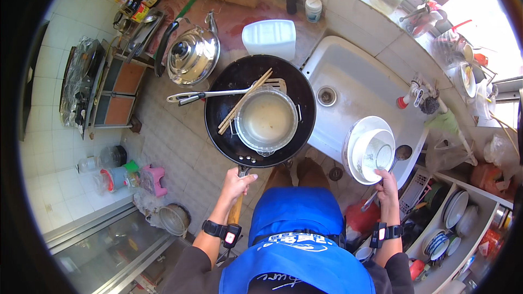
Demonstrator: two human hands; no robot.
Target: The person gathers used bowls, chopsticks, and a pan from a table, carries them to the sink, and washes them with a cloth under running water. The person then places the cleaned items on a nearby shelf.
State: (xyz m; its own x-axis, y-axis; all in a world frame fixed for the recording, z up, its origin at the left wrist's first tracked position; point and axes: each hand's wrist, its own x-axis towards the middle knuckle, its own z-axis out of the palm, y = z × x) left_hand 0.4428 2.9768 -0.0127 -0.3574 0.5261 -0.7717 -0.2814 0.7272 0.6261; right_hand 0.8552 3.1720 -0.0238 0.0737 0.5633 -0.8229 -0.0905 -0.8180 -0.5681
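My left hand (238,183) is closed around the wooden handle (235,211) of a large black wok (216,126). Inside the wok lie a pot of cloudy liquid (267,118), a pair of wooden chopsticks (241,106) and a slotted metal spatula (229,92). My right hand (386,185) grips a stack of white bowls (351,147) by the rim, with a clear glass (382,155) in the top bowl. A metal ladle (403,153) passes by this hand; whether the fingers hold it too cannot be told. The stack is over the near edge of the sink.
A white sink (355,73) with a drain is at the right. Behind the wok stand a white plastic container (269,34) and a steel kettle (194,55). An open dish cabinet (429,228) is at the lower right; a pink stool (153,180) stands on the floor at left.
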